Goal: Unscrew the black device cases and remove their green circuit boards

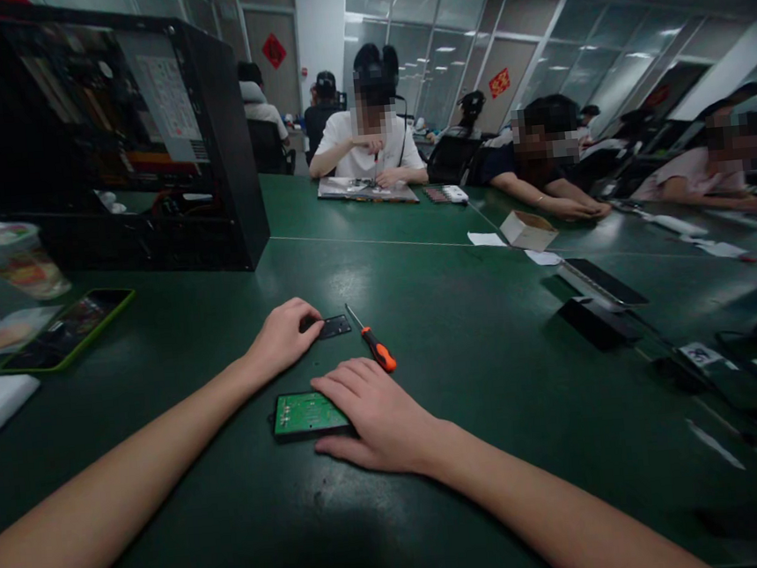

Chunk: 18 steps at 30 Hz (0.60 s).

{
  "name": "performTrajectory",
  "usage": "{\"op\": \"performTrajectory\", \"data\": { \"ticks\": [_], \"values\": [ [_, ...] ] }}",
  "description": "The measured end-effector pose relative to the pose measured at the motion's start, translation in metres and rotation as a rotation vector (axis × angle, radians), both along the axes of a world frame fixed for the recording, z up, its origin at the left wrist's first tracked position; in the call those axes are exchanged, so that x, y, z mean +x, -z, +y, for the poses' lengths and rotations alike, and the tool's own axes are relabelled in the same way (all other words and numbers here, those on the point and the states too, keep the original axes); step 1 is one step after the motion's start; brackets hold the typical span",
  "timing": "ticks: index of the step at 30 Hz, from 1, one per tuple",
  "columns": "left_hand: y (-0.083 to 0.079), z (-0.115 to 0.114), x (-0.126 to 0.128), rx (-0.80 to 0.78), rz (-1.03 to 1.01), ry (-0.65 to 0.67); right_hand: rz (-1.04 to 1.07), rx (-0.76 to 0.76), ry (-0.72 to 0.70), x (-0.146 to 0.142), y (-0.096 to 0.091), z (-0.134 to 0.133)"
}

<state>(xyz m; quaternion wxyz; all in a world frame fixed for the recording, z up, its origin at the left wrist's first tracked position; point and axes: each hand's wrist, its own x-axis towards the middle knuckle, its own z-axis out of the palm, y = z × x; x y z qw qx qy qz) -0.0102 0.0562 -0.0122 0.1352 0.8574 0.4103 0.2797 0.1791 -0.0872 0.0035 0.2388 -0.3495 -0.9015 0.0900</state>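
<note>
One broad green table [493, 380] is bearing a black computer case [229, 156], which is standing at the far left. Nearer, the right hand [383, 414] and the left hand [281, 338] are resting apart, the right clamping its thumb and fingers across the right end of a black housing [299, 437] whose green circuit board [303, 412] is facing up. Just beyond, an orange-and-black screwdriver [377, 348] is lying beside a small black plate [336, 326], whose left end the left hand is touching, though I cannot tell whether it is pinching.
</note>
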Motion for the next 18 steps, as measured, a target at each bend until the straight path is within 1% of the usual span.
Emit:
{"op": "performTrajectory", "data": {
  "ticks": [3,6,9,11,13,15,18],
  "values": [
    [0.000,0.000,-0.001,0.017,0.013,0.006,-0.005,-0.007,0.018,-0.004,-0.002,-0.004],
    [0.000,0.000,-0.002,0.036,0.047,-0.009,-0.006,-0.039,0.031,-0.003,-0.008,-0.008],
    [-0.001,0.000,-0.004,0.064,0.116,-0.061,0.025,-0.039,0.057,0.005,-0.017,-0.015],
    [-0.002,0.000,-0.005,0.072,0.152,-0.087,0.077,-0.021,0.122,0.018,-0.020,-0.021],
    [-0.004,-0.001,-0.005,0.074,0.151,-0.090,0.137,0.019,0.234,0.040,-0.019,-0.030],
    [-0.006,-0.003,-0.004,0.063,0.119,-0.084,0.173,0.085,0.395,0.071,-0.013,-0.042],
    [-0.008,-0.006,-0.002,0.014,0.046,-0.065,0.147,0.182,0.714,0.140,0.002,-0.062]
  ]
}}
